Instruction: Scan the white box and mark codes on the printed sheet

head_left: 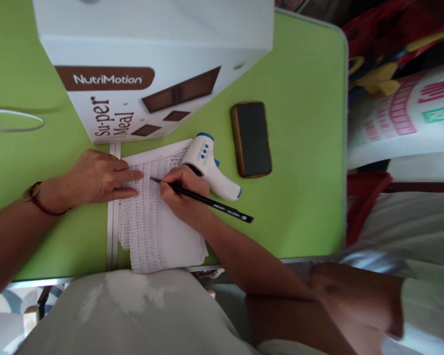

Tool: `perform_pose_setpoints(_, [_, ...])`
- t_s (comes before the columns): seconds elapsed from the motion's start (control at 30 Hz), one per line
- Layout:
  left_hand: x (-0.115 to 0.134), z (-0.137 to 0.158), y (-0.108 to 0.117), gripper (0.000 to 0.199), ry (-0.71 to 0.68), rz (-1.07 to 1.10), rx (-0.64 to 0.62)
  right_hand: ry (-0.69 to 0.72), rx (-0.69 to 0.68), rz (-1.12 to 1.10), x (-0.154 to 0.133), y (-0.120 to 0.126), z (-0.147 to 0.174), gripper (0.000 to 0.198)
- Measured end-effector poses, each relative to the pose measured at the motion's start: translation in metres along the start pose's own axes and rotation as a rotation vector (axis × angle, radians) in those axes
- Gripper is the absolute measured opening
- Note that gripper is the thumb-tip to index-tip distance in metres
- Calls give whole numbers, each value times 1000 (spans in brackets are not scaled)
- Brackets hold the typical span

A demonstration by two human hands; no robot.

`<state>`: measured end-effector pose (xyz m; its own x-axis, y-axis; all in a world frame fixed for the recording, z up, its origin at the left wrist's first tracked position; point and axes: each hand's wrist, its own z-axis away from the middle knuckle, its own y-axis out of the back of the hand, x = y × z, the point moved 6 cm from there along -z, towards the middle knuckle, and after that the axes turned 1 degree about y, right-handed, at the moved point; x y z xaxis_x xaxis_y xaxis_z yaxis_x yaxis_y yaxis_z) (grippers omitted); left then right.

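My right hand (187, 195) grips a black pen (214, 201), its tip pointing left at the written part of a paper sheet (181, 236). Rows of small handwriting cover the sheet's left portion, and more sheets lie beneath it. My left hand (99, 177) rests flat at the papers' left edge, fingers stretched out onto them. Just beyond my right hand lies a white and blue infrared thermometer (210, 167), partly on the papers. To its right is a dark phone (252, 140) with a brown edge. Whether the pen tip touches the paper I cannot tell.
A large white NutriMotion box (192, 59) stands at the back of the green table (303, 207). A white cable (29, 118) lies at the left. Beyond the right edge is a printed white sack (407, 113). A metal rim borders the table.
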<state>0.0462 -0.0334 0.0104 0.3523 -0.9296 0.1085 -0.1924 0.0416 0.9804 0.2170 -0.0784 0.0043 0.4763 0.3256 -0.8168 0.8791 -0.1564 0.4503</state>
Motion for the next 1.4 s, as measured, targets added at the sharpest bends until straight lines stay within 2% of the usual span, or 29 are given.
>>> perform_pose_setpoints(0.13, [-1, 0, -2, 46, 16, 8, -36, -29, 11, 26, 3, 1, 0, 15])
perform_pose_setpoints(0.3, [2, 0, 5, 45, -42, -5, 133, -18, 38, 48, 2, 1, 0, 14])
perform_pose_setpoints(0.37, [2, 0, 6, 44, -47, -9, 155, -9, 34, 48, 1, 1, 0, 14])
perform_pose_setpoints(0.53, [2, 0, 6, 43, -43, 4, 128, 5, 22, 3, 0, 1, 0, 17])
perform_pose_setpoints(0.73, [-2, 0, -1, 48, 17, 51, -8, -17, 13, 44, 2, 2, -1, 16])
perform_pose_setpoints(0.9, [-1, -1, -1, 50, 8, 29, 10, 11, 30, 12, 1, 2, -1, 17])
perform_pose_setpoints(1.07, [1, 0, 6, 45, -41, -7, 139, 33, 26, 57, -1, 3, 0, 18])
perform_pose_setpoints(1.23, [-2, 0, -3, 47, 15, 23, -30, -4, 40, 54, 3, 4, 1, 17])
perform_pose_setpoints(1.4, [0, -1, 1, 49, -15, 2, 66, -20, 61, 82, 3, 4, -1, 14])
